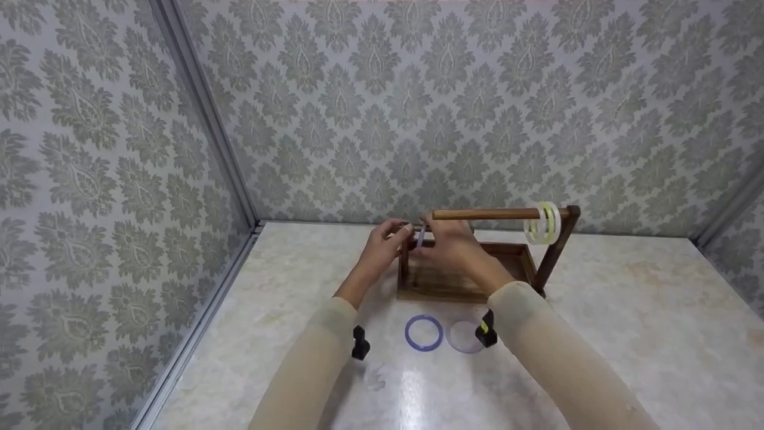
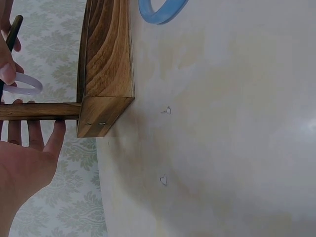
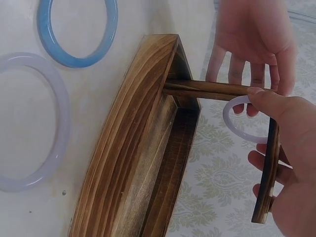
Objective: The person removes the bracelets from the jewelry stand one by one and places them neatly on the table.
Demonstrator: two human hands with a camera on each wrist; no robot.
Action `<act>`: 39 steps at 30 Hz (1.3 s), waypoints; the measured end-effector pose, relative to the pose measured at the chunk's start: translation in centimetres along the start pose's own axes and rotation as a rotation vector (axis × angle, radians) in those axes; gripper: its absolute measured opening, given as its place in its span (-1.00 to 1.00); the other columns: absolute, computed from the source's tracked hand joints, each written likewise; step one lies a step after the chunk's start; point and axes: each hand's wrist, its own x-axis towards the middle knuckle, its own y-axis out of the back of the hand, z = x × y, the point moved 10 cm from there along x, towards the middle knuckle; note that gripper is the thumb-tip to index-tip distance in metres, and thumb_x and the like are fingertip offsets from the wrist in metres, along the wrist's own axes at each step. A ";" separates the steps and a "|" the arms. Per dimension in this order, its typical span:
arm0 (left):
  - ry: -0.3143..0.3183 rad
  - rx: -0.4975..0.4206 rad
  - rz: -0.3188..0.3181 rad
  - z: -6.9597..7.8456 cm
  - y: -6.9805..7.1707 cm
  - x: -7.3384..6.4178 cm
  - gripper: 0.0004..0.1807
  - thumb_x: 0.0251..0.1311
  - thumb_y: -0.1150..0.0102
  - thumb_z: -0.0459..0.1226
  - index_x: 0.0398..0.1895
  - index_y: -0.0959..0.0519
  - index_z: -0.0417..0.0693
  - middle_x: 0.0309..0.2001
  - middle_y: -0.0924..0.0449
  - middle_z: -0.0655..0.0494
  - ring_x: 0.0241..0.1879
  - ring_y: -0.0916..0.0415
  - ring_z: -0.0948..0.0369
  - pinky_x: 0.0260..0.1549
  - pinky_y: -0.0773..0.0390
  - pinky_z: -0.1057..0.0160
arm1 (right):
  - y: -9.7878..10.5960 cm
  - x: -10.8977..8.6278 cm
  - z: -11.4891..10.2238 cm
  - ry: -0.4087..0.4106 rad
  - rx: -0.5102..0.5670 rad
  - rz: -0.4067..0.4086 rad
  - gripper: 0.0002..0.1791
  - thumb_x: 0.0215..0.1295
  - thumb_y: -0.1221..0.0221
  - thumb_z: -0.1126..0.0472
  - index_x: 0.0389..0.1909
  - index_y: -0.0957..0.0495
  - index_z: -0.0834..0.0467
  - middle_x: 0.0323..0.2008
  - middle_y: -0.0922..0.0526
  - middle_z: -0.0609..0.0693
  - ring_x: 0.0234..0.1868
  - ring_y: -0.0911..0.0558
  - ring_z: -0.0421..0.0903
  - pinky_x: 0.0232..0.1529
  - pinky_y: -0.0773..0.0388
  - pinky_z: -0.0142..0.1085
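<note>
My left hand [image 1: 382, 246] grips the short left post [image 3: 207, 89] of a wooden bangle stand, fingers behind it. At the top of that post, my right hand [image 3: 295, 148] pinches a pale lavender bangle [image 3: 228, 120] between thumb and fingers. The bangle is around the lower crossbar [image 3: 269, 173], which my right hand's fingers pass behind. In the head view my right hand [image 1: 456, 245] hides much of that crossbar. Several white and yellow-green bangles [image 1: 548, 223] hang on the upper crossbar [image 1: 486, 214], near the tall right post [image 1: 556, 254].
Below both crossbars, the stand's wooden tray [image 1: 441, 294] sits on the marbled table [image 1: 286, 263]. In front lie a blue-violet bangle [image 1: 407, 337] and a pale translucent bangle [image 1: 462, 351]. Patterned walls [image 1: 370, 119] stand behind and to the left.
</note>
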 end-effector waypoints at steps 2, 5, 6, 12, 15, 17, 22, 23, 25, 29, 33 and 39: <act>-0.005 -0.003 -0.004 0.1 -0.1 0.1 -0.58 0.55 -0.17 0.04 0.22 -0.60 -0.04 0.08 -0.57 -0.05 0.12 -0.59 0.06 0.20 -0.60 -0.11 | 0.4 -0.2 0.2 0.000 0.004 0.018 -0.25 0.37 -0.43 -0.11 0.46 -0.43 0.10 0.23 -0.65 0.10 0.33 -0.55 0.16 0.40 -0.38 0.15; -0.004 -0.008 -0.008 0.1 -0.1 0.3 -0.60 0.55 -0.17 0.04 0.21 -0.61 0.00 0.07 -0.57 -0.06 0.13 -0.58 0.03 0.20 -0.59 -0.12 | 0.8 -0.4 0.3 0.014 -0.002 0.028 -0.23 0.38 -0.42 -0.11 0.49 -0.43 0.09 0.25 -0.66 0.09 0.34 -0.56 0.15 0.43 -0.32 0.15; -0.004 -0.010 -0.007 0.1 -0.1 0.3 -0.60 0.55 -0.17 0.04 0.21 -0.61 0.00 0.07 -0.57 -0.06 0.13 -0.58 0.02 0.20 -0.59 -0.12 | 0.9 -0.5 0.4 0.016 0.001 0.027 -0.21 0.38 -0.42 -0.12 0.52 -0.41 0.09 0.28 -0.65 0.08 0.36 -0.54 0.15 0.46 -0.28 0.16; 0.007 -0.015 0.004 -0.2 0.2 0.4 -0.59 0.54 -0.19 0.04 0.20 -0.62 -0.02 0.05 -0.57 -0.07 0.13 -0.57 0.03 0.23 -0.57 -0.12 | 1.4 -1.0 0.8 0.039 0.013 0.052 -0.27 0.33 -0.46 -0.12 0.42 -0.53 0.10 0.18 -0.71 0.07 0.22 -0.64 0.11 0.32 -0.47 0.08; 0.012 -0.018 0.007 -0.1 0.2 0.3 -0.59 0.55 -0.19 0.03 0.20 -0.61 -0.04 0.05 -0.58 -0.06 0.13 -0.57 0.04 0.23 -0.57 -0.11 | 1.8 -1.3 1.0 0.069 -0.002 0.076 -0.33 0.28 -0.49 -0.12 0.30 -0.59 0.12 0.04 -0.74 0.06 0.05 -0.69 0.08 0.12 -0.61 0.01; 0.015 -0.015 0.007 -0.1 0.2 0.2 -0.58 0.55 -0.18 0.03 0.22 -0.60 -0.05 0.05 -0.58 -0.05 0.13 -0.58 0.05 0.23 -0.57 -0.10 | 2.0 -1.6 1.3 0.074 0.001 0.074 -0.31 0.29 -0.49 -0.11 0.33 -0.56 0.12 0.06 -0.73 0.06 0.06 -0.69 0.08 0.09 -0.63 0.00; 0.014 -0.005 -0.001 -0.1 0.0 0.1 -0.55 0.56 -0.17 0.03 0.26 -0.59 -0.08 0.05 -0.59 -0.02 0.14 -0.59 0.05 0.22 -0.59 -0.07 | 2.6 -2.6 2.6 0.053 0.038 0.063 -0.25 0.31 -0.49 -0.03 0.46 -0.49 0.09 0.14 -0.70 0.09 0.11 -0.68 0.11 0.07 -0.64 0.03; 0.011 -0.007 -0.001 0.0 0.0 0.1 -0.56 0.56 -0.17 0.02 0.25 -0.59 -0.07 0.04 -0.59 -0.02 0.15 -0.59 0.04 0.21 -0.58 -0.08 | 2.8 -2.7 2.9 0.052 0.044 0.068 -0.26 0.30 -0.50 -0.01 0.45 -0.51 0.08 0.12 -0.71 0.09 0.10 -0.68 0.11 0.07 -0.64 0.04; 0.004 -0.014 -0.004 0.0 0.0 0.2 -0.57 0.56 -0.17 0.02 0.24 -0.59 -0.07 0.04 -0.59 -0.04 0.16 -0.58 -0.02 0.21 -0.58 -0.10 | 3.2 -3.0 3.4 0.050 0.059 0.084 -0.29 0.28 -0.52 0.01 0.41 -0.54 0.07 0.10 -0.72 0.08 0.10 -0.68 0.11 0.10 -0.63 0.06; -0.006 -0.024 -0.005 0.1 0.1 0.3 -0.58 0.55 -0.18 0.02 0.21 -0.60 -0.07 0.02 -0.59 -0.07 0.16 -0.56 -0.08 0.20 -0.57 -0.13 | 3.9 -3.6 4.2 0.077 0.097 0.126 -0.28 0.24 -0.54 0.06 0.41 -0.54 0.00 0.13 -0.72 0.06 0.14 -0.68 0.11 0.14 -0.62 0.07; -0.006 -0.020 -0.010 0.1 0.0 0.2 -0.60 0.56 -0.17 0.03 0.20 -0.61 -0.04 0.02 -0.59 -0.05 0.12 -0.57 -0.02 0.20 -0.57 -0.13 | 4.3 -4.1 4.8 0.096 0.111 0.150 -0.26 0.23 -0.54 0.08 0.43 -0.53 -0.07 0.19 -0.70 0.05 0.19 -0.67 0.11 0.16 -0.61 0.08; -0.007 -0.041 -0.027 0.1 -0.2 0.1 -0.62 0.58 -0.15 0.01 0.21 -0.61 -0.03 0.02 -0.58 -0.06 0.07 -0.56 -0.01 0.19 -0.56 -0.16 | 4.3 -4.8 6.3 0.014 0.036 0.136 -0.26 0.20 -0.56 -0.03 0.36 -0.56 0.13 0.20 -0.69 0.16 0.28 -0.58 0.25 0.29 -0.47 0.21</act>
